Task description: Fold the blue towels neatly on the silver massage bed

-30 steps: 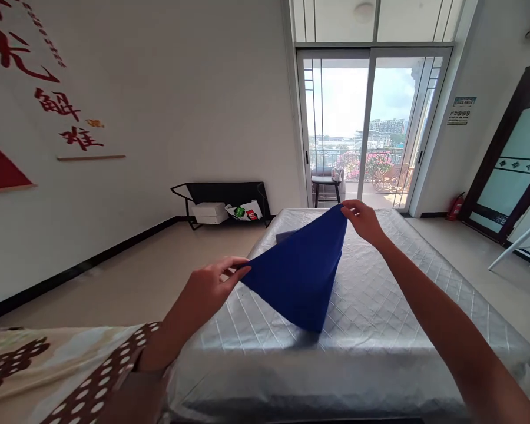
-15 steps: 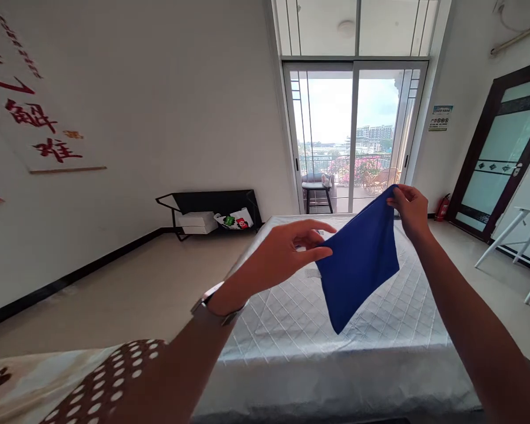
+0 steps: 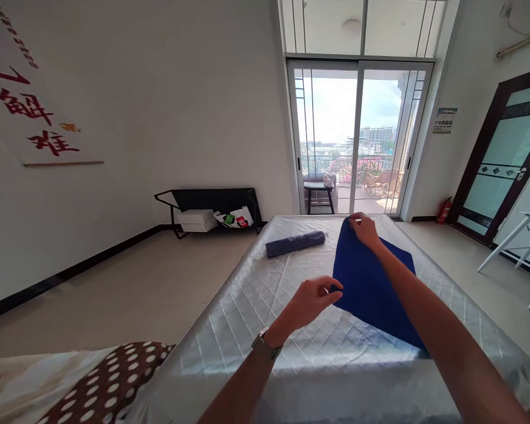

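My left hand [image 3: 311,301] and right hand [image 3: 364,229] each pinch a corner of the royal-blue square cloth [image 3: 371,288]; uneven tension could wrinkle it across the quilted silver mattress [image 3: 265,294].

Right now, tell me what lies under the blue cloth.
The blue cloth lies on the quilted silver bed cover. Both hands pinch its corners: left hand, right hand. Whatever lies beneath its middle is covered.

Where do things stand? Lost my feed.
Left hand and right hand both pinching blue cloth. Cloth lying on quilted mattress. Rolled dark cloth alongside, apart.
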A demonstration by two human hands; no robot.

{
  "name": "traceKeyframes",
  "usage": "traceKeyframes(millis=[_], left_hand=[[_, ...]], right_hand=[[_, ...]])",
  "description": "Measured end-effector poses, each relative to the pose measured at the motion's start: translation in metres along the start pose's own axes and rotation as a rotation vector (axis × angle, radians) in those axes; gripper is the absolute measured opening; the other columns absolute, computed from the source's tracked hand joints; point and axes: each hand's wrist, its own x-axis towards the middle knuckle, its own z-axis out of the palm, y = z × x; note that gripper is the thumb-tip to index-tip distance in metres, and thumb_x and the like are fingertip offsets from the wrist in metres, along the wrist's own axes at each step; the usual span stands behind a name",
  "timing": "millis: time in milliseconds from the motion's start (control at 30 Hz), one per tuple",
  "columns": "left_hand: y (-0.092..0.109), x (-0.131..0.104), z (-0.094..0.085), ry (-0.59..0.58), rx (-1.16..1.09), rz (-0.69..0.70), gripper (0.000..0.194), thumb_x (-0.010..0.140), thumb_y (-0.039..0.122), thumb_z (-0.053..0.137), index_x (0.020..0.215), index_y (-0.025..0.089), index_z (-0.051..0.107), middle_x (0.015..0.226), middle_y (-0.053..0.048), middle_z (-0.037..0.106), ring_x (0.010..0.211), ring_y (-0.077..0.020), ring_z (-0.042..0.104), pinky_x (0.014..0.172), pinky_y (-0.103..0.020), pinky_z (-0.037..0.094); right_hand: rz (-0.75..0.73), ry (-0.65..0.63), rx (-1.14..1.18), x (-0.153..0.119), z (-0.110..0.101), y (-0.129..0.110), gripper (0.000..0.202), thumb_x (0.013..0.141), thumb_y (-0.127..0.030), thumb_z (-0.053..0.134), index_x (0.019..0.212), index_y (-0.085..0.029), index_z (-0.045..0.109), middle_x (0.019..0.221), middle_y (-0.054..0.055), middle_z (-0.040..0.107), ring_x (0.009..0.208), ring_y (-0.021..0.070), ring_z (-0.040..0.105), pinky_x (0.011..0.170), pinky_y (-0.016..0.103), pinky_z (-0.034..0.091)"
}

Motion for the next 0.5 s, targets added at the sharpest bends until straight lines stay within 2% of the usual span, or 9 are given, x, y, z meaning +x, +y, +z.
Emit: traceKeyframes(millis=[133, 233, 300, 367, 433, 500], left_hand=[[-0.078, -0.031, -0.003, 0.043, 0.130, -0.208, 0.033, 0.081, 0.046, 0.059, 0.089, 0.019, 0.075, 0.072, 0.000, 0.068, 0.064, -0.0150, 0.058, 0.062, -0.026, 0.043], [-0.111, -0.055, -0.010, 0.066, 0.227, -0.327, 0.032, 0.080, 0.042, 0.055, 0.089, 0.019, 0.076, 0.080, -0.002, 0.073, 0.074, -0.0183, 0.063, 0.069, -0.028, 0.044], [-0.121, -0.066, -0.016, 0.067, 0.269, -0.362, 0.032, 0.080, 0.041, 0.054, 0.090, 0.020, 0.076, 0.083, -0.002, 0.074, 0.078, -0.0196, 0.064, 0.074, -0.029, 0.044], [-0.126, -0.073, -0.022, 0.073, 0.297, -0.382, 0.032, 0.080, 0.041, 0.053, 0.090, 0.021, 0.075, 0.084, -0.002, 0.075, 0.079, -0.0200, 0.064, 0.076, -0.029, 0.043], [-0.129, -0.077, -0.025, 0.082, 0.303, -0.401, 0.030, 0.080, 0.040, 0.053, 0.089, 0.022, 0.075, 0.082, -0.001, 0.074, 0.079, -0.0199, 0.064, 0.076, -0.029, 0.043], [-0.134, -0.078, -0.026, 0.086, 0.288, -0.415, 0.029, 0.079, 0.041, 0.054, 0.088, 0.022, 0.074, 0.079, -0.001, 0.073, 0.077, -0.0195, 0.064, 0.073, -0.028, 0.043]], right_hand=[[0.044, -0.211, -0.074, -0.036, 0.111, 0.006, 0.014, 0.088, -0.013, 0.059, 0.093, -0.019, 0.070, 0.092, 0.004, 0.075, 0.087, 0.0161, 0.070, 0.084, 0.027, 0.050], [0.066, -0.328, -0.122, -0.060, 0.172, 0.011, 0.014, 0.087, -0.012, 0.060, 0.092, -0.020, 0.071, 0.093, 0.005, 0.075, 0.090, 0.0181, 0.069, 0.082, 0.027, 0.049], [0.067, -0.377, -0.146, -0.068, 0.199, 0.012, 0.016, 0.089, -0.013, 0.058, 0.096, -0.018, 0.071, 0.099, 0.008, 0.075, 0.096, 0.0200, 0.069, 0.084, 0.028, 0.048], [0.062, -0.406, -0.164, -0.071, 0.216, 0.011, 0.019, 0.091, -0.012, 0.055, 0.102, -0.016, 0.070, 0.108, 0.011, 0.073, 0.103, 0.0213, 0.067, 0.088, 0.029, 0.047], [0.052, -0.423, -0.176, -0.071, 0.225, 0.008, 0.024, 0.092, -0.012, 0.051, 0.108, -0.015, 0.069, 0.116, 0.013, 0.071, 0.110, 0.0216, 0.064, 0.093, 0.030, 0.045], [0.030, -0.440, -0.180, -0.072, 0.224, 0.007, 0.028, 0.093, -0.011, 0.050, 0.115, -0.015, 0.067, 0.121, 0.012, 0.069, 0.114, 0.0210, 0.063, 0.096, 0.029, 0.044]])
